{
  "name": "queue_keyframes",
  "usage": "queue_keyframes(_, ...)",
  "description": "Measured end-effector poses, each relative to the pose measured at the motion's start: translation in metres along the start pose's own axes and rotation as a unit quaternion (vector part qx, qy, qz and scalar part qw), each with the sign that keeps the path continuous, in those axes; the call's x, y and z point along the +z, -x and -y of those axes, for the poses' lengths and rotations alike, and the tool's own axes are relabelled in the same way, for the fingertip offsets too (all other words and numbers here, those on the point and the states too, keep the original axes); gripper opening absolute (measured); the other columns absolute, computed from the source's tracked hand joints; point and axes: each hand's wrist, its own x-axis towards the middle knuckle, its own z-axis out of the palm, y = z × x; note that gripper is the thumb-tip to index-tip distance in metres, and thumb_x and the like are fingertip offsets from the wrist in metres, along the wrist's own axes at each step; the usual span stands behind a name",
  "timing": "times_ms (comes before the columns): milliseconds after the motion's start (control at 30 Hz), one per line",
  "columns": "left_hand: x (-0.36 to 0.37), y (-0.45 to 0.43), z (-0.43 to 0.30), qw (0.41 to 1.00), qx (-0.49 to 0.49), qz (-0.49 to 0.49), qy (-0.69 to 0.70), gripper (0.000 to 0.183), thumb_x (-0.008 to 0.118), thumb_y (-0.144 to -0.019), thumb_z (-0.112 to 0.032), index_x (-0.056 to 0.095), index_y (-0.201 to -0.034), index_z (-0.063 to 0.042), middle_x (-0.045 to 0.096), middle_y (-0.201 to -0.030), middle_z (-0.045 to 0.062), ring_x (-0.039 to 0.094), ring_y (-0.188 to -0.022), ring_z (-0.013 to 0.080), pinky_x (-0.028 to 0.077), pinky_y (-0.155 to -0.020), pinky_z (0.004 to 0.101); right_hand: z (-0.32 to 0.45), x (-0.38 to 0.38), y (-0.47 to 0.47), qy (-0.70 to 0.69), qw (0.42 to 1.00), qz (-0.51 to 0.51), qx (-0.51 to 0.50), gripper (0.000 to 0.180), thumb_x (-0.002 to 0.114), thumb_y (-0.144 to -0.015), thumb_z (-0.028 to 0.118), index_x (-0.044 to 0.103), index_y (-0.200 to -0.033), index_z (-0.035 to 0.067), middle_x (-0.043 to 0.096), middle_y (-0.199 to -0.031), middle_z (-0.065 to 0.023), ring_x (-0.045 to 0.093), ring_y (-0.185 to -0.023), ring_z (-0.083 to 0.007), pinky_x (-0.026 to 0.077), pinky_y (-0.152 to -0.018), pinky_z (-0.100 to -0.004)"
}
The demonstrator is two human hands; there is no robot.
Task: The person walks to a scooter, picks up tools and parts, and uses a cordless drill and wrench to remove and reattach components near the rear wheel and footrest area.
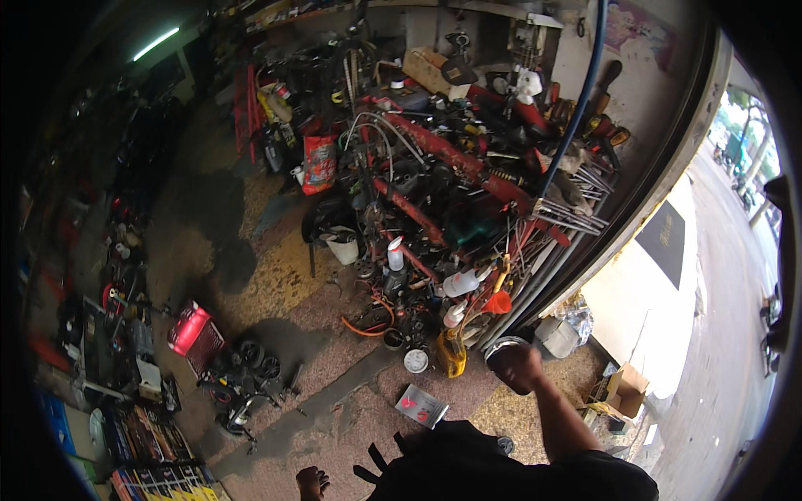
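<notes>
My right hand (525,368) reaches forward over a round metal-rimmed container (499,344) with a dark inside. Its fingers blend into the dark inside, so whether they grip anything cannot be made out. Just left of that container stands a yellow oil jug (451,356), with an orange-red funnel (497,302) behind it. Low in the picture, my left hand (312,482) hangs at my side, fingers curled and nothing visible in them. On the floor before me lies a grey box or packet with red marks (421,406). A white tub (415,361) sits beyond it.
A red metal frame (448,147) stands amid piled tools and parts. Spray bottles (462,283) cluster at its near end. Leftward are a pink-red basket (195,335) and small wheels (252,354). An open cardboard box (626,389) lies by the doorway, with the street beyond.
</notes>
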Motion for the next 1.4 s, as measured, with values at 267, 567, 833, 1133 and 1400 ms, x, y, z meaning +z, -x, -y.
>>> queue_keyframes(267, 0.05, -0.018, -0.018, 0.996, 0.003, 0.013, -0.093, 0.011, 0.052, -0.091, -0.018, 0.053, -0.088, -0.008, 0.057, -0.077, 0.009, 0.058, -0.062, 0.0238, 0.05, -0.059, 0.0401, 0.323, -0.143, -0.083, 0.176, 0.874, -0.26, -0.372, 0.02, 0.071, -0.082, 0.012, 0.062, -0.095, 0.0, 0.068, -0.079, -0.0144, 0.067, -0.07, -0.0238, 0.051, -0.066, -0.0339)
queue_keyframes(567, 0.055, -0.074, -0.057, 0.984, 0.017, 0.076, -0.16, 0.009, 0.055, -0.09, -0.021, 0.056, -0.09, -0.012, 0.06, -0.081, 0.008, 0.06, -0.063, 0.0227, 0.051, -0.061, 0.0403, 0.391, -0.131, -0.166, 0.534, 0.813, -0.037, -0.23, 0.106, 0.089, -0.053, 0.022, 0.04, -0.146, 0.012, 0.055, -0.133, -0.0215, 0.051, -0.126, -0.0366, 0.039, -0.108, -0.041)
queue_keyframes(833, 0.03, -0.082, -0.097, 0.993, 0.064, 0.023, -0.096, 0.01, 0.054, -0.086, -0.023, 0.054, -0.087, -0.014, 0.059, -0.077, 0.007, 0.06, -0.063, 0.0244, 0.05, -0.058, 0.0407, 0.39, -0.164, -0.2, 0.538, 0.822, 0.043, -0.181, 0.079, 0.086, -0.058, 0.016, 0.056, -0.131, 0.009, 0.066, -0.118, -0.0177, 0.06, -0.114, -0.0284, 0.046, -0.098, -0.0371)
queue_keyframes(1133, 0.093, -0.042, -0.044, 0.994, -0.033, 0.009, -0.103, 0.011, 0.053, -0.088, -0.021, 0.054, -0.09, -0.01, 0.058, -0.079, 0.008, 0.06, -0.065, 0.0257, 0.053, -0.061, 0.0423, 0.431, -0.257, -0.21, 0.138, 0.938, -0.089, -0.306, 0.046, 0.069, -0.07, -0.001, 0.063, -0.116, -0.003, 0.071, -0.097, -0.0062, 0.065, -0.09, -0.0166, 0.053, -0.085, -0.0314)
queue_keyframes(1400, 0.158, 0.001, -0.1, 0.984, 0.077, 0.006, -0.162, 0.017, 0.056, -0.088, -0.026, 0.056, -0.092, -0.01, 0.062, -0.084, 0.007, 0.063, -0.07, 0.0233, 0.053, -0.061, 0.0403, 0.448, -0.305, -0.236, 0.078, 0.905, -0.143, -0.392, 0.043, 0.07, -0.078, 0.01, 0.062, -0.117, -0.005, 0.069, -0.103, -0.0109, 0.063, -0.092, -0.0177, 0.049, -0.087, -0.0298)
